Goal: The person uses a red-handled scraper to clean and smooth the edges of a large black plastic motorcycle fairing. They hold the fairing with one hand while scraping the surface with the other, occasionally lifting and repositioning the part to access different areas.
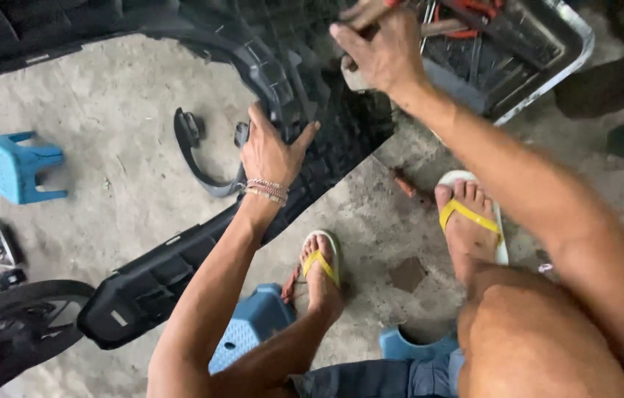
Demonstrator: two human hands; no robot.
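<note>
A large black plastic vehicle body panel (312,66) stands on the concrete floor in front of me. My left hand (271,151), with a beaded bracelet on the wrist, grips the panel's inner rim near its middle. My right hand (378,48) reaches forward over the panel's top edge and is closed around a thin tool handle (360,13); its tip is out of view. Just beyond that hand lies a metal tray (541,63) with red-handled tools in it.
I sit on a low blue stool (253,324), feet in yellow-strapped sandals (470,214). A second small blue stool (17,166) stands at far left. A loose black curved bracket (198,158) lies on the floor. A wheel (17,324) and engine parts sit at lower left.
</note>
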